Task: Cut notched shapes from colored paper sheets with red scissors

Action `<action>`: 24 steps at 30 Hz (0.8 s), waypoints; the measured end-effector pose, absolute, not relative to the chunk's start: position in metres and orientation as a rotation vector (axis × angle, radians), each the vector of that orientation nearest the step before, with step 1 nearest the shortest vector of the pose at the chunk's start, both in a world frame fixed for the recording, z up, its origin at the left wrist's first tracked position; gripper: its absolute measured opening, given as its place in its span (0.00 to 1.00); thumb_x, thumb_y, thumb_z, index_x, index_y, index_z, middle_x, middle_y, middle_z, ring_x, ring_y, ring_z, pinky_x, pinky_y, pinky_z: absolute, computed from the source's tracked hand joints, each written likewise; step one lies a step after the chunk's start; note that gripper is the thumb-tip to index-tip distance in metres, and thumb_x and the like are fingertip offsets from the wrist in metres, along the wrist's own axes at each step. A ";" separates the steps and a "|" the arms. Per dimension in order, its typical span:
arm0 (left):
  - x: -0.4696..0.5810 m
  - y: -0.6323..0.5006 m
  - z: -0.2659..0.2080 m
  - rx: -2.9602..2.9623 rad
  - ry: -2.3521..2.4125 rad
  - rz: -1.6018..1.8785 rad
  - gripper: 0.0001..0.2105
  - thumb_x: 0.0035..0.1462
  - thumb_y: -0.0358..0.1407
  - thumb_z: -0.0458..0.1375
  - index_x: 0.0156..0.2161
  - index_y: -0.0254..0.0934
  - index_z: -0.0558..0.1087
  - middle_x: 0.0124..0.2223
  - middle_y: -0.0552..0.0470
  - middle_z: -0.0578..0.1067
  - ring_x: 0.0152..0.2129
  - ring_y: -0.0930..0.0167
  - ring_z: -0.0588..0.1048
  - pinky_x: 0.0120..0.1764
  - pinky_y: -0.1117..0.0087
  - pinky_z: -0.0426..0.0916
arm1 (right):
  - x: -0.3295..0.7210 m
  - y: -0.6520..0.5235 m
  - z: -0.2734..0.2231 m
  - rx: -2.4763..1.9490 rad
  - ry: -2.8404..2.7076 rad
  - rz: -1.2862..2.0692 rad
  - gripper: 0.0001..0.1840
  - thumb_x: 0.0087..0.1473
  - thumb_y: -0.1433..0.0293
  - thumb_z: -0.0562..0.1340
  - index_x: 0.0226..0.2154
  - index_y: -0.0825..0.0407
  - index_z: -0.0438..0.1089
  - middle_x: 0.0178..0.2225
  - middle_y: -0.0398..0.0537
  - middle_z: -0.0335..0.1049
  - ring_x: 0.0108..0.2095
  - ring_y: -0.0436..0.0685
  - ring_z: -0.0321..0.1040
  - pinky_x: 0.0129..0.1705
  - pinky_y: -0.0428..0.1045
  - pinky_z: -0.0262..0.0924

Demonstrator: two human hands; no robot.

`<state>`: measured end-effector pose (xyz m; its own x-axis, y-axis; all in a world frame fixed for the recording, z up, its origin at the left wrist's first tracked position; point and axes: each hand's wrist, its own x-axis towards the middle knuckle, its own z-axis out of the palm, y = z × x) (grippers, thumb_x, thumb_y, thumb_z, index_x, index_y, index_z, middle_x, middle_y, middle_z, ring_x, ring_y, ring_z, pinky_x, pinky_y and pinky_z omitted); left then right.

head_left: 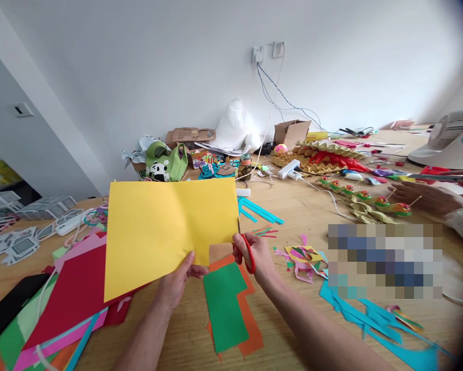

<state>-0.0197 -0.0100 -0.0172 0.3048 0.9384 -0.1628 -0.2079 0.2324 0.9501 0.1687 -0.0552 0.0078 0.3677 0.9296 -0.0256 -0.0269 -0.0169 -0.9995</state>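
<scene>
My left hand (183, 270) grips a large yellow sheet of paper (158, 226) by its lower edge, thumb on the front. A rectangular notch is missing from the sheet's lower right corner. In my right hand (252, 252) is a pair of scissors (250, 255) with red handles. Its blades point up along the sheet's right edge, partly hidden, and I cannot tell how far they are apart. Below the hands, a green paper piece (226, 309) lies over orange paper (254, 330) on the wooden table (188, 335).
Coloured sheets (72, 288) are stacked at the left. Blue paper strips (363, 314) and scraps (303, 257) lie at the right. Another person's hand (425, 198) is near a row of small decorations (363, 195). A white fan (448, 139) and a power strip (289, 169) stand farther back.
</scene>
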 end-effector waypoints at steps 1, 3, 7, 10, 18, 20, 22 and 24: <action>-0.020 -0.010 -0.017 1.013 0.918 0.956 0.14 0.46 0.42 0.63 0.32 0.31 0.70 0.24 0.49 0.78 0.22 0.66 0.76 0.28 0.67 0.69 | 0.169 -0.055 0.007 -1.356 -0.900 0.952 0.23 0.45 0.51 0.61 0.19 0.54 0.61 0.15 0.44 0.64 0.15 0.48 0.61 0.14 0.42 0.51; -0.020 -0.010 -0.017 1.017 0.920 0.943 0.14 0.46 0.42 0.63 0.30 0.31 0.71 0.24 0.48 0.78 0.22 0.66 0.76 0.28 0.67 0.69 | 0.170 -0.055 0.005 -1.345 -0.902 0.947 0.23 0.45 0.51 0.61 0.19 0.54 0.61 0.16 0.44 0.64 0.15 0.48 0.61 0.15 0.42 0.53; -0.021 -0.010 -0.019 1.023 0.912 0.934 0.14 0.47 0.43 0.62 0.29 0.31 0.72 0.23 0.48 0.78 0.22 0.66 0.76 0.28 0.67 0.69 | 0.170 -0.054 0.003 -1.352 -0.909 0.955 0.23 0.45 0.51 0.61 0.19 0.54 0.60 0.16 0.44 0.64 0.16 0.48 0.61 0.16 0.42 0.53; -0.021 -0.010 -0.018 1.024 0.905 0.937 0.14 0.46 0.43 0.62 0.29 0.31 0.72 0.24 0.48 0.78 0.23 0.67 0.76 0.27 0.68 0.69 | 0.169 -0.053 0.003 -1.367 -0.912 0.949 0.23 0.44 0.50 0.61 0.19 0.53 0.60 0.16 0.42 0.63 0.16 0.48 0.61 0.16 0.42 0.52; -0.018 -0.012 -0.014 0.995 0.917 0.943 0.15 0.44 0.43 0.64 0.30 0.31 0.71 0.23 0.49 0.77 0.21 0.67 0.76 0.27 0.68 0.68 | 0.169 -0.052 0.004 -1.373 -0.943 0.891 0.23 0.43 0.51 0.62 0.19 0.52 0.58 0.17 0.41 0.62 0.16 0.48 0.61 0.17 0.42 0.55; -0.018 -0.012 -0.013 0.994 0.924 0.943 0.15 0.43 0.43 0.64 0.30 0.31 0.71 0.23 0.49 0.77 0.21 0.67 0.76 0.27 0.68 0.68 | 0.169 -0.053 0.005 -1.360 -0.944 0.886 0.23 0.44 0.50 0.62 0.19 0.52 0.58 0.17 0.41 0.62 0.17 0.48 0.61 0.17 0.43 0.55; -0.018 -0.013 -0.013 0.997 0.925 0.944 0.15 0.43 0.43 0.64 0.30 0.32 0.71 0.23 0.49 0.77 0.21 0.66 0.76 0.27 0.67 0.68 | 0.169 -0.053 0.006 -1.353 -0.935 0.890 0.24 0.43 0.50 0.62 0.19 0.52 0.57 0.17 0.41 0.62 0.17 0.48 0.61 0.17 0.43 0.56; -0.018 -0.013 -0.013 1.001 0.928 0.939 0.15 0.43 0.43 0.64 0.29 0.32 0.71 0.23 0.49 0.77 0.22 0.66 0.76 0.27 0.67 0.68 | 0.168 -0.054 0.007 -1.351 -0.922 0.899 0.24 0.43 0.49 0.62 0.20 0.52 0.57 0.17 0.41 0.62 0.16 0.48 0.61 0.18 0.43 0.56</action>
